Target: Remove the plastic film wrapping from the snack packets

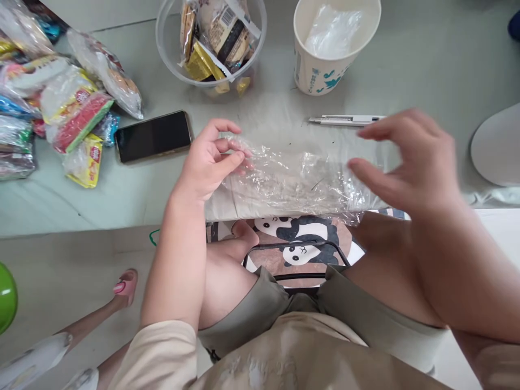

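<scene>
A crumpled clear plastic bag (292, 179) is spread along the front edge of the table, partly hanging over it. My left hand (213, 160) is at its left end, with thumb and curled fingers closed on the film. Over the bag's right end is my right hand (410, 157), slightly blurred, thumb and fingers apart and nothing between them. A white utility knife (345, 120) lies just behind the bag, near my right fingertips. Behind that stands a paper cup (320, 73) with folded clear plastic inside.
A clear round tub (170, 59) of wrapped snacks stands at the back. Left of my hand lies a black phone (154, 136), beside a heap of snack packets (69, 97). A white rounded object (498, 143) is at the right edge. Another person's leg (91, 319) shows lower left.
</scene>
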`<state>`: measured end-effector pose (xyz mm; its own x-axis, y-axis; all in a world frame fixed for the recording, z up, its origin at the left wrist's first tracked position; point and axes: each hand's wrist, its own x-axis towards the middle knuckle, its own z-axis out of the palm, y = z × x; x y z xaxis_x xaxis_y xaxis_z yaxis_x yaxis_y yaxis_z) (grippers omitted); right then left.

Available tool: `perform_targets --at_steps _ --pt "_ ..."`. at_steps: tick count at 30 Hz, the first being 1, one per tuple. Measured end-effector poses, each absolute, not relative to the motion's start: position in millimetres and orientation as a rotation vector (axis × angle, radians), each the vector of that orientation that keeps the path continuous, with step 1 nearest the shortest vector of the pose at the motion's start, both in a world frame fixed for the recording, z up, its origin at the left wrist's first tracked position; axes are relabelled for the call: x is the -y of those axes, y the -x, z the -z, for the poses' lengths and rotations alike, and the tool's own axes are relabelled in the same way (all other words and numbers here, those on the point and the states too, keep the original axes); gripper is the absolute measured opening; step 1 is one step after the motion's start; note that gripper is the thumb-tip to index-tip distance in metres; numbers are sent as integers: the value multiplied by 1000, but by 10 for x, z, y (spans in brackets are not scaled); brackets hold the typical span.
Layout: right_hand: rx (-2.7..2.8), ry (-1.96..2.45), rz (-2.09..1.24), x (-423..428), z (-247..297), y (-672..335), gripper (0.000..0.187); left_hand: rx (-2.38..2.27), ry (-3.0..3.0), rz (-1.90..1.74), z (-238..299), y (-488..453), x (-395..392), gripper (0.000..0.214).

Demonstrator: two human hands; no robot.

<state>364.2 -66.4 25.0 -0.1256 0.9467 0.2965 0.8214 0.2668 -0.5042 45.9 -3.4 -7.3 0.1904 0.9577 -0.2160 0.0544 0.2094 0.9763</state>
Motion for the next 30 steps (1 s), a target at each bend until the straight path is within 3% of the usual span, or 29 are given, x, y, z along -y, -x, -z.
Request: perform_targets --at_steps 4,5,6,9,12,14,20,25,30 --pt "2090 1504 -756 383 -74 -3296 74 -1055 -1168 -877 52 -457 30 36" --pt "2090 1554 -795 341 -29 -3227 75 -1055 -1151 -882 46 -455 28 36" --pt "2094 1601 -799 316 7 -3173 68 -1074 -1124 -886 42 -453 26 37" --pt "2127 1659 -762 315 43 -3095 24 -1174 -1032 -885 48 -449 22 34" --pt "2139 1597 -888 359 -20 -3106 44 -1244 -1052 -885 86 -441 9 19" --pt "2096 1569 -988 382 -77 -3137 51 -1304 -1121 -903 109 -427 -17 26" --pt "1749 1636 -1222 456 -80 -3270 56 -1446 -932 -1352 33 -419 -120 31" --pt "1290 1534 -1377 536 51 -3274 54 -1258 -740 -1131 47 -648 90 30" --pt "1126 1322 -1483 599 30 -3170 49 -1094 -803 -807 131 -820 416 83"
